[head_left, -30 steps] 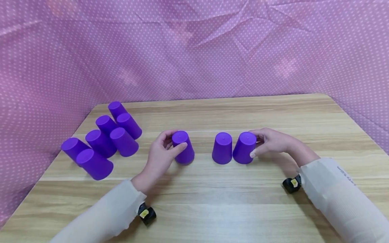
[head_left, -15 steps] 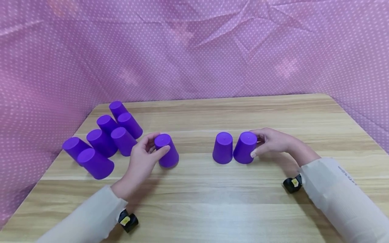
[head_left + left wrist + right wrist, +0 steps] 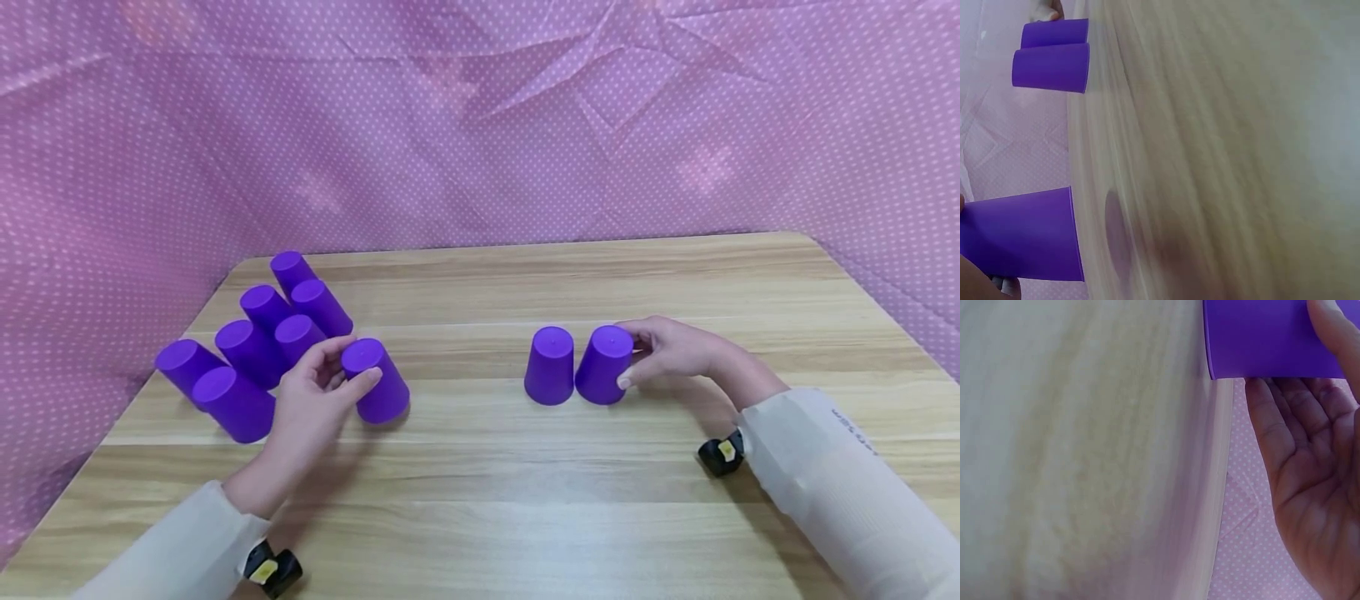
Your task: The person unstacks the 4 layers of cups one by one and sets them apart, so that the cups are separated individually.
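My left hand (image 3: 311, 404) grips an upside-down purple cup (image 3: 384, 392) between thumb and fingers, left of centre in the head view. In the left wrist view a shadow lies on the wood a little apart from this cup's rim (image 3: 1077, 234). On the right, my right hand (image 3: 671, 350) holds another upside-down purple cup (image 3: 602, 371), thumb on the near side and fingers behind. Immediately left of that one stands a third purple cup (image 3: 550, 373), close beside it. The right wrist view shows the thumb and fingertips on the held cup (image 3: 1266, 340).
Several more upside-down purple cups stand grouped at the table's left, among them a front one (image 3: 236, 408) and a back one (image 3: 291, 271). The left hand overlaps part of this group. A pink dotted cloth (image 3: 480, 125) hangs behind the wooden table (image 3: 525, 517).
My left hand has carried its cup leftward and slightly toward me, away from the pair and closer to the group. The right hand and its cup have stayed in place.
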Demonstrator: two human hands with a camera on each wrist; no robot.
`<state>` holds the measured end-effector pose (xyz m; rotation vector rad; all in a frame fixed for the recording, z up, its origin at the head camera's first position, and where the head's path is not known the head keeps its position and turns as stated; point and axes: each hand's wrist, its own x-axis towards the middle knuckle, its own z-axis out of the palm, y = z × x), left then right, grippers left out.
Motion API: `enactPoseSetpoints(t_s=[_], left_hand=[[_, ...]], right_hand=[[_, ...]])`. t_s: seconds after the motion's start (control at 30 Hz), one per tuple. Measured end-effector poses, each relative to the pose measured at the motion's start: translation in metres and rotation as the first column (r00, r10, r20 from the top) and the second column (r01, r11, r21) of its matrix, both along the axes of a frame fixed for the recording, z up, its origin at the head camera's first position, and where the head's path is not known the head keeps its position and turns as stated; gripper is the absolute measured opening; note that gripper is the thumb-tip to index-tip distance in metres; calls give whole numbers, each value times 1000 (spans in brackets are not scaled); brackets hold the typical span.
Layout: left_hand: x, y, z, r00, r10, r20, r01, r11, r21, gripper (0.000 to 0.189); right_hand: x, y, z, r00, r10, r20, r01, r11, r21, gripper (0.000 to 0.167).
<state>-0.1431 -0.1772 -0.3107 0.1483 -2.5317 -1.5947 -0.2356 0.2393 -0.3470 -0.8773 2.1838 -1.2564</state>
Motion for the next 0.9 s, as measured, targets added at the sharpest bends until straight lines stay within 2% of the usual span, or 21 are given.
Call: enactPoseSetpoints(t_s=[0.13, 0.27, 0.5, 0.73, 0.9], left_hand=[[5, -8, 0, 999, 32, -1, -32, 999, -34, 53], [8, -14, 0, 998, 52, -22, -53, 998, -22, 53], [8, -22, -5, 994, 107, -29, -106, 994, 15, 52], [7, -29, -10, 984, 177, -18, -177, 984, 1, 51], [4, -38, -14, 972, 231, -37, -228, 971, 75, 49]], right_hand=[[0, -1, 1, 1000, 1, 0, -1, 1000, -1, 56], [1, -1, 0, 1000, 8, -9, -8, 1000, -5, 55], [1, -1, 0, 1000, -8, -4, 8, 1000, 8, 56], [0, 0, -1, 1000, 4, -6, -4, 1000, 5, 56], [0, 0, -2, 1000, 0, -3, 0, 1000, 9, 57]])
